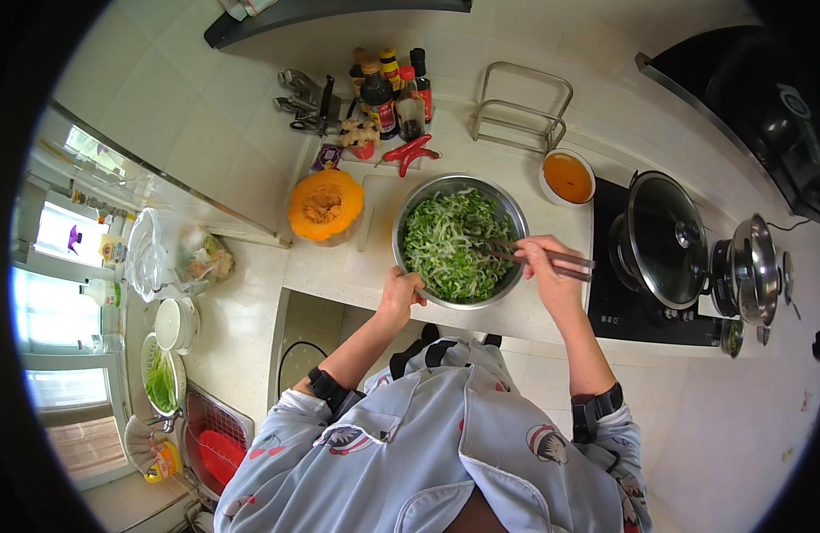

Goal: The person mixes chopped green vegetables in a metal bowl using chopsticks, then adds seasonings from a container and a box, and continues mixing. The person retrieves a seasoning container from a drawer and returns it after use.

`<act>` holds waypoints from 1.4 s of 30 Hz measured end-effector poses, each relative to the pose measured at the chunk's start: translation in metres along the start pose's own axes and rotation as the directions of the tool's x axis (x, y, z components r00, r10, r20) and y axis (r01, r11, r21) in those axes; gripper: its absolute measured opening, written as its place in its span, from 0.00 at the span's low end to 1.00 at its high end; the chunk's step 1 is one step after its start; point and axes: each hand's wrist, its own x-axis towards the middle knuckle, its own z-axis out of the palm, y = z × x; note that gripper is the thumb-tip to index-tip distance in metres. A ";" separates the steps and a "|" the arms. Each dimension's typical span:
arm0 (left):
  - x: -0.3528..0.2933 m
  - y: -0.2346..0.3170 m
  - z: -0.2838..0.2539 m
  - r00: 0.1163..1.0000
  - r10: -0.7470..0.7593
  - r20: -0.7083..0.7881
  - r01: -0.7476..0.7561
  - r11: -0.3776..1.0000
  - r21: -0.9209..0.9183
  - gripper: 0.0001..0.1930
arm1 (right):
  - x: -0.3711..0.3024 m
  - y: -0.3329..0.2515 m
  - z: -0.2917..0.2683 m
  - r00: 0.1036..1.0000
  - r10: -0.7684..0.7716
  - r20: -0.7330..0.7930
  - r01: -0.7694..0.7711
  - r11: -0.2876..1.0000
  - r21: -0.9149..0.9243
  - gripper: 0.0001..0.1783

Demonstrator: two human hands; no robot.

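Observation:
A steel mixing bowl [519, 206] full of shredded green and pale vegetables [450, 244] stands at the counter's front. My left hand [399, 293] grips its near left rim, fingers closed on the edge. In my right hand [552, 271] is a pair of dark chopsticks [574, 265]; their tips are sunk in the greens at the bowl's right side, so the ends are hidden. To the left of the bowl rests a cut pumpkin half [325, 206], its orange inside facing up.
Red chillies [408, 154], ginger [360, 133] and sauce bottles [380, 98] stand behind the bowl. A bowl of orange-brown liquid [568, 176] is beside the black hob [632, 311], which carries a lidded pan [665, 235]. A sink [216, 417] lies at lower left.

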 end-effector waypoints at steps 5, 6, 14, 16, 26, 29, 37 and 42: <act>0.003 0.000 0.013 0.988 0.045 -0.145 -0.063 0.990 -0.126 0.09 | 0.002 -0.004 -0.012 0.977 0.138 -0.164 -0.121 0.987 0.110 0.13; 0.004 0.001 0.015 0.986 0.039 -0.159 -0.061 0.989 -0.136 0.10 | 0.002 0.000 -0.010 0.970 0.175 -0.172 -0.154 0.980 0.125 0.13; -0.004 0.002 0.014 0.980 0.172 -0.098 -0.189 0.962 -0.198 0.09 | -0.008 0.057 0.025 0.917 0.190 -0.351 -0.040 0.919 0.392 0.13; -0.008 0.005 0.006 0.985 0.172 0.024 -0.168 0.979 -0.117 0.08 | -0.006 0.061 0.028 0.882 0.221 -0.416 -0.010 0.892 0.452 0.13; -0.014 -0.008 0.010 0.991 0.026 0.128 -0.037 0.996 0.085 0.11 | -0.001 0.022 0.000 0.977 0.055 -0.205 0.003 0.963 0.270 0.13; -0.008 -0.008 0.010 0.994 -0.011 0.111 0.001 0.996 0.091 0.12 | -0.007 0.010 -0.007 0.991 0.065 -0.119 -0.040 0.978 0.205 0.11; -0.011 -0.004 0.017 0.991 0.014 0.134 -0.015 1.000 0.005 0.04 | -0.009 0.013 0.019 0.954 0.206 0.216 -0.216 0.976 0.023 0.09; -0.019 -0.007 0.010 0.997 -0.044 0.057 0.045 0.999 -0.007 0.07 | -0.001 0.010 -0.003 0.992 0.093 0.085 -0.084 0.991 -0.106 0.08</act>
